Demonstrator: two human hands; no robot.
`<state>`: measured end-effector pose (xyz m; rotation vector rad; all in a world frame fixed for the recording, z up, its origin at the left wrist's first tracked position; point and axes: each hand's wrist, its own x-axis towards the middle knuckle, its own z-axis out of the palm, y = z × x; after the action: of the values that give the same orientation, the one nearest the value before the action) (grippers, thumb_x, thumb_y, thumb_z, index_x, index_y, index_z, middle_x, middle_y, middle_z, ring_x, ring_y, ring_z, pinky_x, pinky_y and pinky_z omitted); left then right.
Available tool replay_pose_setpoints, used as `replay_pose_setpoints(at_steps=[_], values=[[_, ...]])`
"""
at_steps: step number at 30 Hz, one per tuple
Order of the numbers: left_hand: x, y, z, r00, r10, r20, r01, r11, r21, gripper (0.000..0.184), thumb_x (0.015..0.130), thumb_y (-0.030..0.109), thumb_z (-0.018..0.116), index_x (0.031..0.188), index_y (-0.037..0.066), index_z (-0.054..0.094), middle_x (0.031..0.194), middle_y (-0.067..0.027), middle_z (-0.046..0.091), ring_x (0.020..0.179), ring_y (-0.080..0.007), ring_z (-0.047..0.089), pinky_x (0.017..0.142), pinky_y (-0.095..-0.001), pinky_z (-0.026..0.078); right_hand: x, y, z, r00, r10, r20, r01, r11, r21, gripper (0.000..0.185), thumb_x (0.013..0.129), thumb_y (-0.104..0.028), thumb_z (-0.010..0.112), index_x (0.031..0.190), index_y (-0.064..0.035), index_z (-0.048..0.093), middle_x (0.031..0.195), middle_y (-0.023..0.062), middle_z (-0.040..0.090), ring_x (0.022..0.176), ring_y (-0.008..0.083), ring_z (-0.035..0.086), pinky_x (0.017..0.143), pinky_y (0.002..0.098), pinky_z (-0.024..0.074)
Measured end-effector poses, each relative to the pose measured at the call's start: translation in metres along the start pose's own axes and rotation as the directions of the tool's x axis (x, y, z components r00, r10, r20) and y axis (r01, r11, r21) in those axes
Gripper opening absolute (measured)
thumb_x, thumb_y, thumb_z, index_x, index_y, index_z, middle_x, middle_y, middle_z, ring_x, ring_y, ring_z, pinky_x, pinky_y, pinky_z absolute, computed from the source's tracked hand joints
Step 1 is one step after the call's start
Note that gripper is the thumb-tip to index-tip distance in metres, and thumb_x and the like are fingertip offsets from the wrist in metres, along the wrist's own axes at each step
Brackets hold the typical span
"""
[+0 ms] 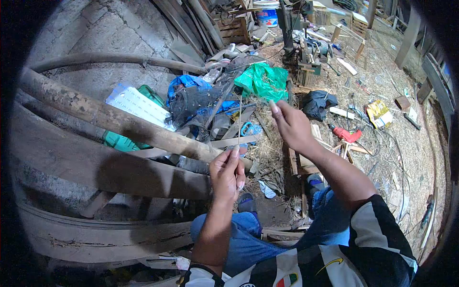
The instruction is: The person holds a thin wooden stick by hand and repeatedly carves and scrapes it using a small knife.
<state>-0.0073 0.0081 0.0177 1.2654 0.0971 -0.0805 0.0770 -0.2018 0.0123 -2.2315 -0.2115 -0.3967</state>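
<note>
My left hand (pixel 226 173) is closed in a pinch near the end of a thick round pole. From its fingertips a thin, pale, straight strip (pixel 240 119) rises; it looks like a fine stick or wire. To the right and a little higher, my right hand (pixel 292 128) has thumb and forefinger pressed together. Whatever those fingers may hold is too small to make out. Behind the hands lies a crumpled green plastic bag (pixel 264 81). Below the strip rests a bright blue handle-shaped object (pixel 250 129).
Long wooden poles (pixel 110 117) and boards (pixel 110 172) run along the left. A red power drill (pixel 346 134) with a cable lies right, near a black bag (pixel 318 104) and a yellow packet (pixel 379 114). A post-mounted vise (pixel 287 28) stands ahead. Shavings cover the floor.
</note>
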Motion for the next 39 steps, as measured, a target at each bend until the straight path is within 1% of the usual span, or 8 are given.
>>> replay_pose_setpoints(at_steps=[3,11,18,25,29,33,35,39], values=[[0.000,0.000,0.000,1.000,0.029,0.004,-0.029,0.999,-0.025,0.028,0.103,0.023,0.055,0.106,-0.003,0.066,0.054,-0.0003,0.049,0.034,-0.0066,0.036,0.031,-0.0227,0.029,0.001,-0.003,-0.004,0.997,0.076,0.005,-0.076,0.991,0.114,0.034,0.103,-0.040,0.043,0.099,-0.0089,0.056,0.074,0.0215,0.063,0.071,0.0455,0.062,0.061,0.0562,0.0441],[-0.003,0.005,0.003,1.000,0.002,0.000,-0.002,0.996,-0.090,0.028,0.104,0.024,0.052,0.107,-0.001,0.064,0.053,0.0014,0.045,0.034,-0.0059,0.031,0.031,-0.0224,0.028,-0.030,-0.028,0.002,0.912,-0.395,0.113,0.397,0.918,0.006,0.021,0.097,-0.031,0.056,0.097,-0.0102,0.057,0.076,0.0143,0.063,0.068,0.0387,0.064,0.055,0.0495,0.0481],[-0.006,0.004,0.003,0.999,-0.022,0.039,0.027,0.991,-0.134,0.024,0.105,0.023,0.050,0.105,0.002,0.063,0.051,0.0037,0.041,0.033,-0.0057,0.031,0.031,-0.0217,0.026,-0.032,-0.026,0.004,0.848,-0.504,0.164,0.518,0.853,-0.062,0.021,0.095,-0.032,0.058,0.096,-0.0108,0.057,0.075,0.0115,0.064,0.065,0.0340,0.065,0.052,0.0462,0.0489],[-0.004,0.007,0.002,0.995,-0.078,0.068,0.088,0.982,-0.169,0.028,0.103,0.024,0.054,0.100,-0.002,0.063,0.051,0.0041,0.040,0.034,-0.0061,0.032,0.033,-0.0225,0.029,-0.018,-0.015,0.002,0.894,-0.413,0.171,0.437,0.888,-0.142,0.019,0.095,-0.034,0.056,0.097,-0.0150,0.057,0.076,0.0095,0.065,0.066,0.0356,0.065,0.052,0.0496,0.0488],[-0.006,0.004,0.003,0.996,-0.061,0.065,0.069,0.989,-0.129,0.025,0.104,0.022,0.052,0.102,-0.001,0.063,0.050,0.0040,0.039,0.032,-0.0058,0.030,0.031,-0.0217,0.027,-0.019,-0.015,0.000,0.862,-0.461,0.209,0.496,0.852,-0.167,0.021,0.096,-0.035,0.055,0.099,-0.0152,0.059,0.079,0.0101,0.066,0.067,0.0353,0.066,0.052,0.0490,0.0493],[-0.006,0.004,0.004,0.993,-0.063,0.098,0.076,0.988,-0.138,0.025,0.104,0.021,0.051,0.102,-0.002,0.063,0.050,0.0039,0.039,0.032,-0.0060,0.030,0.032,-0.0219,0.027,0.003,0.000,-0.011,0.946,-0.318,0.065,0.324,0.930,-0.173,0.018,0.094,-0.032,0.059,0.097,-0.0138,0.058,0.075,0.0125,0.063,0.070,0.0379,0.064,0.056,0.0483,0.0465],[-0.006,0.006,0.006,0.994,-0.107,0.035,0.110,0.989,-0.099,0.026,0.104,0.021,0.051,0.102,-0.002,0.063,0.050,0.0038,0.039,0.032,-0.0060,0.030,0.032,-0.0220,0.027,0.001,-0.002,-0.008,0.948,-0.296,0.120,0.313,0.937,-0.159,0.022,0.097,-0.037,0.054,0.102,-0.0168,0.061,0.079,0.0111,0.068,0.069,0.0367,0.066,0.056,0.0500,0.0491],[-0.005,0.006,0.003,0.993,-0.090,0.077,0.096,0.992,-0.085,0.027,0.104,0.021,0.051,0.101,-0.003,0.063,0.050,0.0036,0.038,0.032,-0.0059,0.030,0.031,-0.0222,0.027,-0.007,-0.007,-0.007,0.918,-0.354,0.179,0.378,0.918,-0.119,0.026,0.099,-0.041,0.051,0.101,-0.0175,0.061,0.076,0.0125,0.067,0.068,0.0385,0.065,0.056,0.0515,0.0482]])
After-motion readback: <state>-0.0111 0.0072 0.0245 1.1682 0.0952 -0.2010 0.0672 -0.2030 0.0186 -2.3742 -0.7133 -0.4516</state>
